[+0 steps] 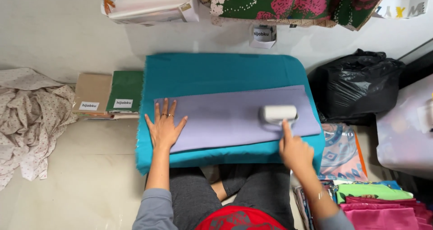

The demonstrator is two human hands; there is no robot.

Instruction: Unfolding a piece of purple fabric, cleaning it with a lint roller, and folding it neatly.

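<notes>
Head view: I sat cross-legged behind the teal padded board (225,69), one lavender cloth (225,117) laid flat across it. My left hand (164,126) lay open, fingers spread, palm down on the cloth's left end, pinning it and gripping nothing. My right hand (295,151) held the one small white iron (278,114) by its handle at the cloth's right end (fingers looked wrapped round the handle, forefinger extended along it).

Step, as I judged it: pressing the cloth, at the right end. Next pass would have needed the left palm kept flat for tension and the iron run evenly toward it, stopping short of my fingers.

Count: one black bag (356,83) right of the board, two flat packets (108,94) left of it, one crumpled patterned cloth (29,117) further left, one stack of folded fabrics (379,205) at the board's near right.
</notes>
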